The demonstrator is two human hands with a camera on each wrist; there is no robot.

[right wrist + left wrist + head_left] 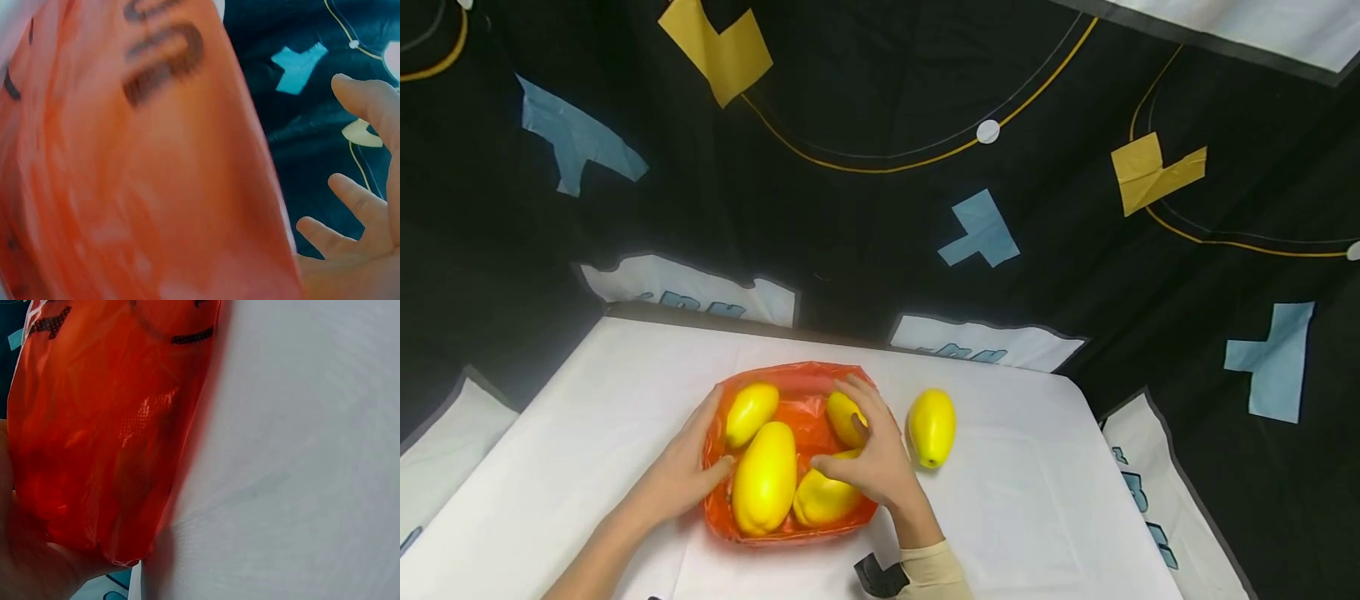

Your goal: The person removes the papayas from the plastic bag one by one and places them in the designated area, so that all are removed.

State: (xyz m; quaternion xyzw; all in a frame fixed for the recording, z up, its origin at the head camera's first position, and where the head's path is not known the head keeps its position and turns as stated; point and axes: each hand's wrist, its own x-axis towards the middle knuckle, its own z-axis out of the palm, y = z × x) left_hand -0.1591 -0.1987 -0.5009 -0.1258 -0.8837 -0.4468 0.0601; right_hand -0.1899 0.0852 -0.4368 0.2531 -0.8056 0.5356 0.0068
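An orange-red plastic bag (805,408) with its mouth rolled wide stands on the white table, dark print on its side in both wrist views. Inside lie several smooth yellow mango-like fruits (764,479). My left hand (688,467) grips the bag's left rim, thumb over the inside and fingers along the outside. Over the bag's right side hovers my right hand (872,458), thumb and fingers spread apart, partly covering two of the fruits. In the right wrist view its fingers (359,203) stand apart from the bag wall. One more yellow fruit (932,427) lies right of the bag.
The white-covered table (1015,500) ends at a black cloth backdrop (850,233) with blue and gold patches. A small black object (880,577) sits beside the right sleeve at the near edge.
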